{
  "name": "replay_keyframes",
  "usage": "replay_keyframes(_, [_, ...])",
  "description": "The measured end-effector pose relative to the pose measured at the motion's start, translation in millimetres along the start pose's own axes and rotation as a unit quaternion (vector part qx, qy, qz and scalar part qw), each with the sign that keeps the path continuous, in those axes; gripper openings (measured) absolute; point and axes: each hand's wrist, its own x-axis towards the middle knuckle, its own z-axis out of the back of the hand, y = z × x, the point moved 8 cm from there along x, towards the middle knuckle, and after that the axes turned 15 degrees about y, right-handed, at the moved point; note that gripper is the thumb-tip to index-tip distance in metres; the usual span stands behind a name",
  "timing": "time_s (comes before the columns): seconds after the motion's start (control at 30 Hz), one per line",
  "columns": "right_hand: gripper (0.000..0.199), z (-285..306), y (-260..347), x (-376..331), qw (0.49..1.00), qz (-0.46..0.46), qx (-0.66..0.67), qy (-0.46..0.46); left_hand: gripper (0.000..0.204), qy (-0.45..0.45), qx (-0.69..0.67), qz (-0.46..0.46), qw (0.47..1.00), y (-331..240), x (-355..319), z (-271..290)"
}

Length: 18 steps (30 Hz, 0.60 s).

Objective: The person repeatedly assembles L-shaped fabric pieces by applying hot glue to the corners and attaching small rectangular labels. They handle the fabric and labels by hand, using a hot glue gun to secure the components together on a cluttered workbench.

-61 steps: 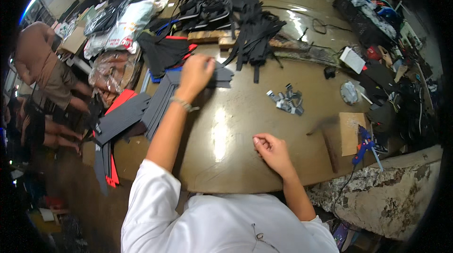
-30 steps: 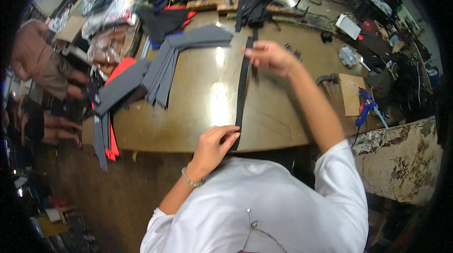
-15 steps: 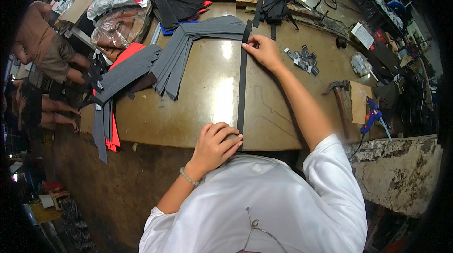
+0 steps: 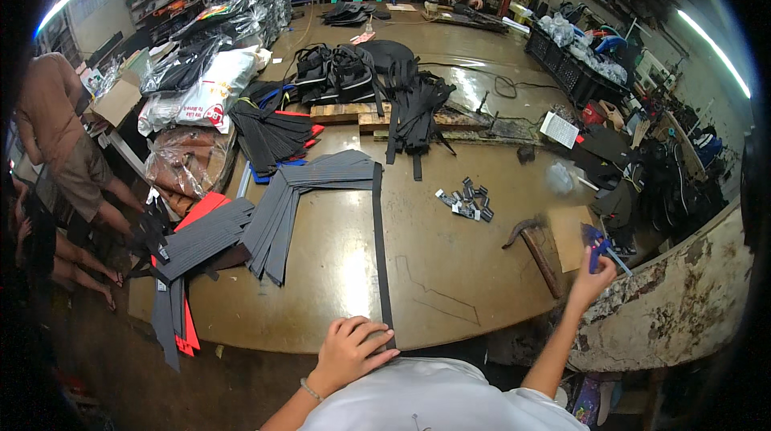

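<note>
A long black strap [image 4: 381, 258] runs straight across the table from a fan of grey strips [image 4: 277, 206] to the near edge. My left hand [image 4: 352, 352] grips the strap's near end at that edge, fingers curled over it. Out to the right, my right hand [image 4: 591, 280] is closed round the handle of a blue glue gun [image 4: 593, 236] with a pale glue stick poking out. The gun lies by a tan board [image 4: 569, 230], next to a hammer [image 4: 540, 254]. Several small dark buckles [image 4: 468, 200] lie loose between the strap and the hammer.
Black straps [image 4: 418, 114] hang over a wooden beam [image 4: 369, 119] farther back. Red strips [image 4: 189, 326] jut past the table's left edge. A black crate [image 4: 566, 69] of plastic bags stands at the back right. People are at the left and across the table.
My right hand has left the strap's far end and moved right to the glue gun, taking its handle. My left hand stays on the near end. The view has tilted up.
</note>
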Motion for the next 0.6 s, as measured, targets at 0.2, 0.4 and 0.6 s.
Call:
replay_keyframes(0.2, [0.072,-70,-100,79,0.983,0.071,0.133,0.109,0.03,0.009,0.004,0.008,1.0,1,-2,-5])
replay_keyframes(0.4, [0.058,-74,-79,100,0.981,0.055,-0.036,0.181,0.031,0.001,0.01,0.006,1.0,-1,-2,-3])
replay_keyframes(0.6, [0.052,-41,-58,87,0.984,0.015,-0.029,0.174,0.034,0.02,0.004,0.011,1.0,0,-2,-3])
